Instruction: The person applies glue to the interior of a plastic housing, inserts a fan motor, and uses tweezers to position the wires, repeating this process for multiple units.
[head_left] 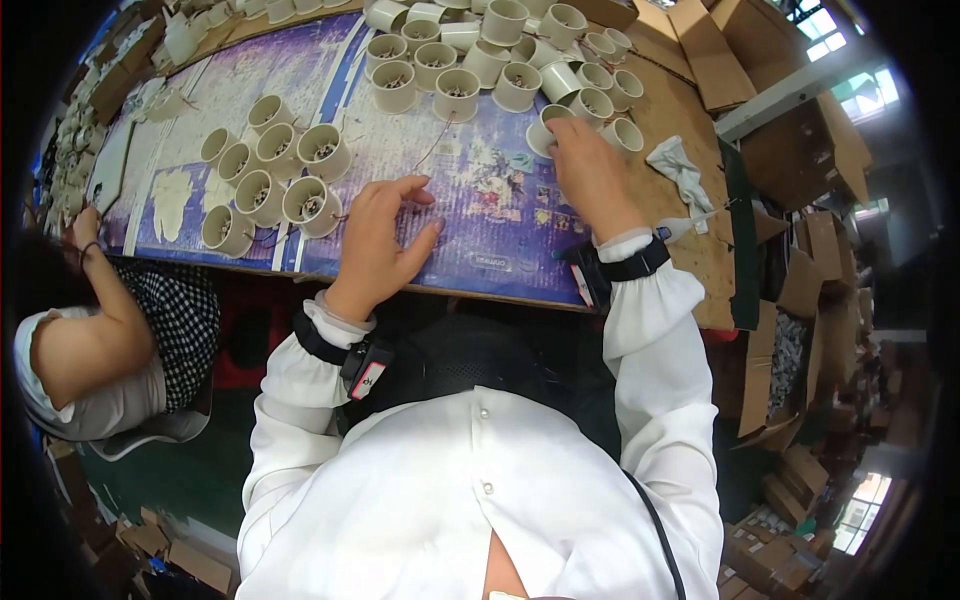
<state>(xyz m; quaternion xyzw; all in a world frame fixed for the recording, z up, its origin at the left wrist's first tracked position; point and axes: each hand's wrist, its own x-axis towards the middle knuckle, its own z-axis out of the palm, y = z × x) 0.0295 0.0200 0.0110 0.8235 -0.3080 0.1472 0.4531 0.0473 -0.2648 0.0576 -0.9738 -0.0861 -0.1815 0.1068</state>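
My right hand (592, 172) is closed on the rim of a cream-white round cup (537, 137) at the near right of a large cluster. Part of that cup is hidden behind my fingers. My left hand (380, 240) hovers over the near part of the table with thumb and fingers apart, holding nothing. Just left of it stands a smaller group of similar cups (312, 208), with small metallic-looking parts and thin wires inside. Behind my hands, the larger cluster (456, 97) has upright cups in front and tipped ones farther back.
The table (470, 262) has a worn purple printed covering. A crumpled white cloth (680, 170) and a white bottle with a pointed nozzle (685, 226) lie at the right. Cardboard boxes (760, 370) stand beyond. Another person's arm (112, 310) rests at the left edge.
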